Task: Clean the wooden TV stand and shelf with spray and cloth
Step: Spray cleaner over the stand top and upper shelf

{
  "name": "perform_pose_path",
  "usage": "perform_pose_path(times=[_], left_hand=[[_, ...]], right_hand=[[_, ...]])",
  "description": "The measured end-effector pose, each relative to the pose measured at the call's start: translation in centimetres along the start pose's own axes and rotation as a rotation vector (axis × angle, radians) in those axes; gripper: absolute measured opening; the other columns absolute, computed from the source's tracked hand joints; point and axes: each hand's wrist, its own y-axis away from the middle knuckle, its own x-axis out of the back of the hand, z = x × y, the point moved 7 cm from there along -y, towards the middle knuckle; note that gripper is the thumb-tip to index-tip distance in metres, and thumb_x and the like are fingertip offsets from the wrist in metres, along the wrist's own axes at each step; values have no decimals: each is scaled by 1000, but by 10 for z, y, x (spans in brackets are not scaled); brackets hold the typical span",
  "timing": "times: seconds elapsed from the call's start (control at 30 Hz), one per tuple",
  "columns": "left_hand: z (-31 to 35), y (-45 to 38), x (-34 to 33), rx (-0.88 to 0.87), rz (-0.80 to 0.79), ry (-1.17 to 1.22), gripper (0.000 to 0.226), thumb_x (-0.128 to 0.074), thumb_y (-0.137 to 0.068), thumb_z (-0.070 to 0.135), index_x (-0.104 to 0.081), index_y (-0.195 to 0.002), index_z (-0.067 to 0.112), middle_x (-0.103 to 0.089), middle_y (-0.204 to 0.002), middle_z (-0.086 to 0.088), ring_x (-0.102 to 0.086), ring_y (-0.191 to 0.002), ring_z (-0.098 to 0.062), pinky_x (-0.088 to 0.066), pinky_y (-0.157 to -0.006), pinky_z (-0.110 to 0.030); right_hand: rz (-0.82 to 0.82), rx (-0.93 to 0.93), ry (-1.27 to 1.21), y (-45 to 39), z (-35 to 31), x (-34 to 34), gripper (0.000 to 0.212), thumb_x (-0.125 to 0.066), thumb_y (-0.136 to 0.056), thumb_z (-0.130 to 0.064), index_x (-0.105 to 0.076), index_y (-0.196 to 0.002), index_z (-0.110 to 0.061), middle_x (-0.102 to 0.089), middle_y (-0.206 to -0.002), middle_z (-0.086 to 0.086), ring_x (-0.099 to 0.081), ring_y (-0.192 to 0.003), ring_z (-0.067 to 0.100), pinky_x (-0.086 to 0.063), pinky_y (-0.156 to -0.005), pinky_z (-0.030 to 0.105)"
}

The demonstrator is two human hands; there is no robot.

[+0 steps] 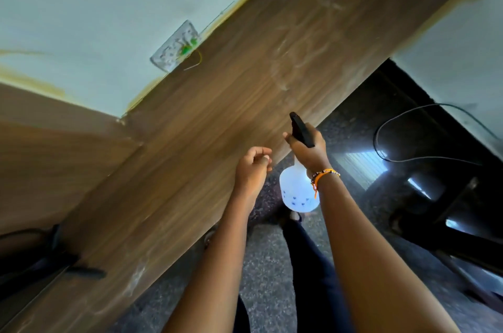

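While the right hand (309, 148) holds the spray bottle (298, 191) up over the near edge of the wooden surface (245, 82), its grip is closed around the neck just under the black spray head (300, 129), whose nozzle points out across the wood. The bottle's pale, see-through body hangs below the fist, beside a wrist that wears an orange beaded bracelet (325, 176). The left hand (253, 166) hovers just beside it, above the same edge, its fingers loosely curled and holding nothing; it touches neither the bottle nor the wood. The surface runs as a long brown plank slantwise through the view, with pale, dusty smears (307, 41) across its far part and a lighter patch near the front edge closer to the person. Along its far side it meets a pale green wall (81, 5), where a clear socket plate (175, 46) with something green in it sits right at the edge of the wood, thin wires curling out of it. At the lower left a dark stand foot (73, 268) rests on the wood. Below and to the right lies a dark speckled floor (266, 264), with a black cable (424, 133) looping over it and a dark stool (446, 207) well apart from the hands. I can see no cloth.
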Motion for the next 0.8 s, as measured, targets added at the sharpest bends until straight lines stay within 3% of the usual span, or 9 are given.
perform_pose_path(times=[0.1,0.33,0.5,0.63,0.8], left_hand=[[20,-11,-31,-23,-7,21,26,-47,-93,7,-60,-82,27,-60,-80,9,-58,-72,-4,-43,-54,-4],[55,-26,-86,-17,-8,39,28,-47,-93,6,-61,-81,27,-60,-78,8,-58,-69,-7,-48,-69,-19],[85,-38,-118,-25,-48,24,26,-47,-93,10,-61,-84,30,-61,-81,7,-60,-76,-9,-49,-72,-23],[110,-53,-144,-30,-70,3,24,-46,-94,13,-59,-86,31,-61,-86,9,-61,-82,-9,-46,-63,-18],[153,-77,-189,-10,-110,15,21,-44,-94,10,-61,-94,21,-60,-80,4,-57,-70,-7,-47,-52,-10]], right_hand=[[35,-1,33,-36,-12,22,23,-70,-81,-24,-51,-81,-11,-46,-65,-5,-43,-56,8,-36,-50,17],[78,-51,44,-85,-25,70,18,-68,-81,-19,-52,-80,-10,-48,-68,-1,-44,-58,12,-38,-51,22],[25,-52,-40,-93,-36,99,23,-68,-81,-13,-57,-95,2,-51,-77,7,-48,-72,19,-41,-63,28],[34,-15,-122,-106,-57,125,22,-68,-81,-12,-59,-99,-2,-50,-74,2,-48,-75,20,-41,-69,33],[147,-17,-152,-150,-87,172,22,-69,-80,-18,-60,-97,-6,-53,-78,6,-51,-75,22,-44,-70,36]])
